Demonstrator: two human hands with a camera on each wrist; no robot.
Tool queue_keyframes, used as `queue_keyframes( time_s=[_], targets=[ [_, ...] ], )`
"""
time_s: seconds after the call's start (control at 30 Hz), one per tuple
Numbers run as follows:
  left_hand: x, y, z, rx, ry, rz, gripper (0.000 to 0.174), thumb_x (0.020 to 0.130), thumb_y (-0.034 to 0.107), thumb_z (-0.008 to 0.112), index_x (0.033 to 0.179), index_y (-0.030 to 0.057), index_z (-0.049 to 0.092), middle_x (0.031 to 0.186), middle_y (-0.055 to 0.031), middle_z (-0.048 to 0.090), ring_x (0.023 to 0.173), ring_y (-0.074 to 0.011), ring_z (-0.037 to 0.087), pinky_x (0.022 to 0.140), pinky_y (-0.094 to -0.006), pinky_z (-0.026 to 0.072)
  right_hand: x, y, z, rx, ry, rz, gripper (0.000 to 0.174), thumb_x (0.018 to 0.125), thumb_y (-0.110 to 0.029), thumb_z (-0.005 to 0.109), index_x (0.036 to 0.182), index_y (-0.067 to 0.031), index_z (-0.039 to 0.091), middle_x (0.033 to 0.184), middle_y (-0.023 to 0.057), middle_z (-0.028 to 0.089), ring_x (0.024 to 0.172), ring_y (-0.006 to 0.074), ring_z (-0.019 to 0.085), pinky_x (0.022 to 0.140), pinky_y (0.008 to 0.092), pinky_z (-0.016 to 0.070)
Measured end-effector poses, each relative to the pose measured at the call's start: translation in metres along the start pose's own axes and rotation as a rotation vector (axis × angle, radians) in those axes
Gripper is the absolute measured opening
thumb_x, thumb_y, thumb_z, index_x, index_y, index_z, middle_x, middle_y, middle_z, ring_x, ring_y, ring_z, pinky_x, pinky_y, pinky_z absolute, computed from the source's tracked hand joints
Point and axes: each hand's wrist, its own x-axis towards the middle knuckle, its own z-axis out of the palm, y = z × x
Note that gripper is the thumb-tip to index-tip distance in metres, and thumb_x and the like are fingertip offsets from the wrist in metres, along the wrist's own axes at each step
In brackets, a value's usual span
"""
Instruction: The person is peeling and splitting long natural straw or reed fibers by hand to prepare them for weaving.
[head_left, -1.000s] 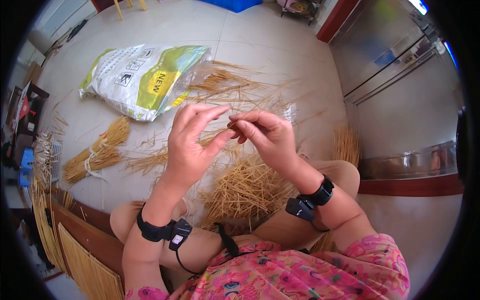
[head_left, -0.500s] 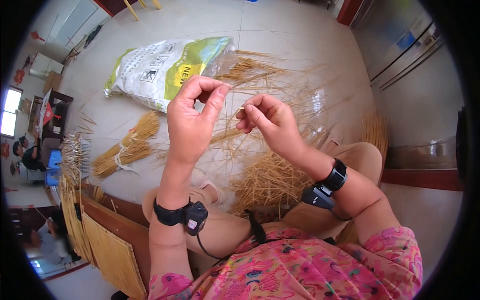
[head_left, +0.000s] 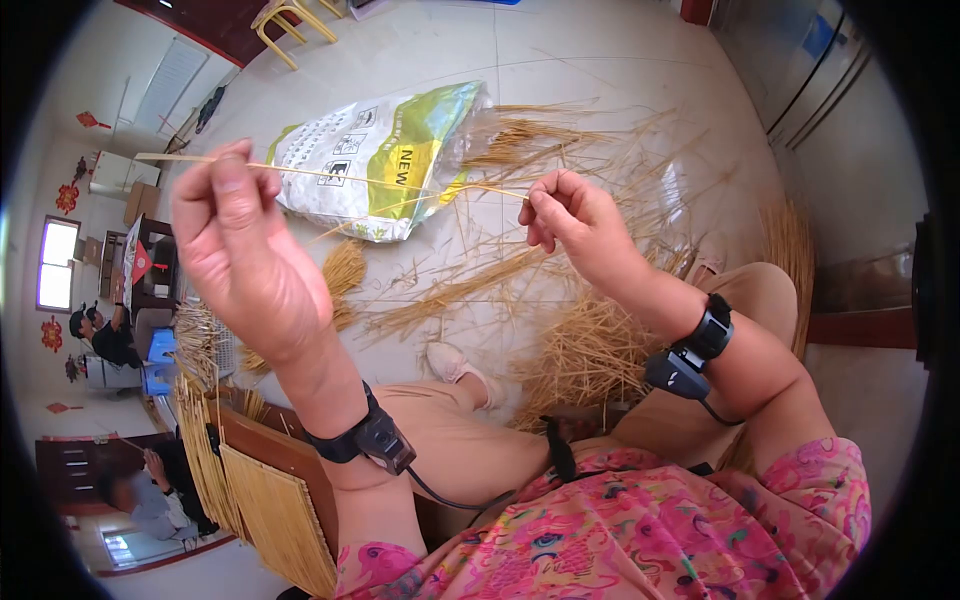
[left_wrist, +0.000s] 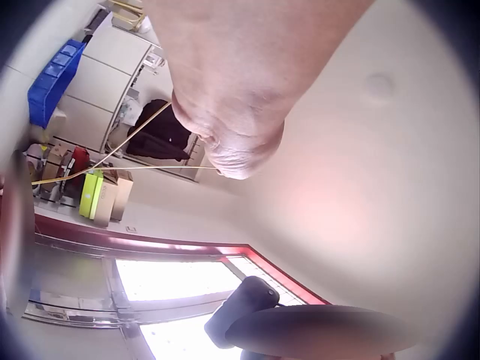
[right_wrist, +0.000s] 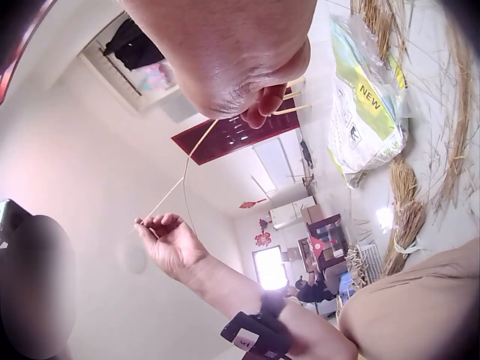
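In the head view the left hand (head_left: 245,250), raised at the left, pinches a thin straw (head_left: 330,176) between thumb and curled fingers. The straw runs across to the right hand (head_left: 585,228), whose thumb and forefinger grip its other end. A second thin strand branches off below it toward the left hand. From the right wrist, the straw (right_wrist: 196,150) slopes from the near hand (right_wrist: 232,67) down to the left hand (right_wrist: 174,247). The left wrist view shows two strands (left_wrist: 135,169) reaching the left hand (left_wrist: 232,97); its fingertips are hidden there.
A white-green bag (head_left: 375,160) with straw at its mouth lies on the floor. Loose straw (head_left: 590,350) is heaped between the legs, a tied bundle (head_left: 343,275) lies behind the left forearm, and a straw panel (head_left: 280,515) stands at the lower left. Two people sit at the far left.
The hands have moved apart, the left hand going far to the left, with the straw now stretched between them. The head view has shifted, showing more of the room at left.
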Motion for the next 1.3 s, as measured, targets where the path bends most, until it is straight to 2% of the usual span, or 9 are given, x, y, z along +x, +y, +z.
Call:
queue_keyframes(
  time_s=[0.33,0.4,0.53,0.63,0.87,0.97,1.13,1.23,1.3],
  targets=[
    [0.002,-0.003,0.006,-0.018,-0.038,-0.073,0.011,0.092,0.01,0.054,0.097,0.0004,0.055,0.093,-0.0078,0.058,0.078,-0.0116,0.052,0.073,-0.0246,0.0433,0.002,-0.021,-0.007,0.165,0.005,-0.093,0.016,0.092,-0.013,0.052,0.099,0.0006,0.052,0.082,0.0059,0.06,0.066,0.0081,0.057,0.056,0.0201,0.0444],
    [-0.011,-0.026,0.004,-0.015,-0.032,-0.118,0.01,0.092,0.01,0.053,0.097,0.0015,0.055,0.094,-0.0094,0.06,0.075,-0.0129,0.057,0.07,-0.0238,0.0462,0.001,-0.026,-0.009,0.261,0.012,-0.049,0.024,0.09,-0.014,0.056,0.107,0.0022,0.051,0.083,0.0069,0.059,0.067,0.0086,0.057,0.056,0.02,0.0446],
    [-0.042,-0.059,0.01,-0.015,-0.052,-0.293,0.01,0.093,0.01,0.051,0.096,0.0012,0.054,0.093,-0.0103,0.061,0.077,-0.0146,0.061,0.071,-0.0249,0.0472,-0.004,-0.008,-0.005,0.025,-0.059,0.024,0.059,0.08,-0.013,0.07,0.127,0.0035,0.037,0.088,0.0064,0.057,0.07,0.0083,0.056,0.056,0.0192,0.0437],
    [-0.061,-0.07,0.016,-0.015,-0.109,-0.405,0.01,0.093,0.01,0.05,0.095,0.0005,0.054,0.091,-0.0108,0.061,0.076,-0.0155,0.062,0.069,-0.0253,0.0482,-0.007,-0.003,-0.005,-0.105,-0.014,0.066,0.062,0.079,-0.012,0.071,0.13,0.0004,0.037,0.088,0.0061,0.056,0.07,0.0079,0.055,0.055,0.0192,0.0433],
    [-0.078,-0.075,0.025,-0.019,-0.24,-0.494,0.012,0.094,0.01,0.049,0.095,-0.0007,0.053,0.089,-0.0109,0.061,0.074,-0.0157,0.063,0.068,-0.0256,0.0496,-0.002,0.015,-0.016,-0.556,0.003,0.051,0.027,0.082,-0.009,0.066,0.108,-0.0021,0.06,0.084,0.0057,0.061,0.069,0.0102,0.057,0.061,0.0241,0.0474],
    [-0.077,-0.074,0.022,-0.025,-0.272,-0.521,0.013,0.094,0.011,0.05,0.096,-0.001,0.053,0.089,-0.0109,0.062,0.074,-0.0157,0.063,0.068,-0.026,0.0493,-0.003,0.023,-0.02,-0.879,-0.08,-0.264,0.016,0.079,-0.005,0.065,0.094,-0.0014,0.063,0.081,0.0088,0.061,0.068,0.0186,0.06,0.061,0.0289,0.0484],
    [-0.075,-0.076,0.027,0.098,-0.14,-0.597,0.017,0.093,0.014,0.052,0.098,-0.0029,0.055,0.089,-0.0083,0.061,0.079,-0.0166,0.063,0.067,-0.0267,0.0497,-0.002,0.025,-0.019,-0.923,-0.091,-0.362,0.008,0.077,-0.005,0.062,0.084,-0.0016,0.061,0.079,0.0123,0.059,0.074,0.0307,0.059,0.065,0.0368,0.0489],
    [-0.096,-0.106,0.006,0.526,-0.53,-0.512,0.019,0.091,0.015,0.054,0.098,-0.0026,0.057,0.089,-0.0115,0.062,0.078,-0.0203,0.062,0.066,-0.0307,0.0488,0.001,0.024,-0.02,-0.944,-0.037,-0.378,0.006,0.077,-0.005,0.061,0.081,-0.0019,0.061,0.079,0.0122,0.058,0.075,0.0323,0.059,0.065,0.0383,0.0491],
    [-0.113,-0.107,0.011,0.539,-0.657,-0.563,0.021,0.091,0.017,0.053,0.1,-0.0018,0.059,0.084,-0.0105,0.063,0.072,-0.0185,0.061,0.064,-0.0298,0.0478,0.003,0.022,-0.021,-0.961,-0.008,-0.398,0.006,0.076,-0.005,0.061,0.081,-0.0019,0.061,0.078,0.012,0.058,0.074,0.0322,0.059,0.065,0.0382,0.0492]
  ],
)
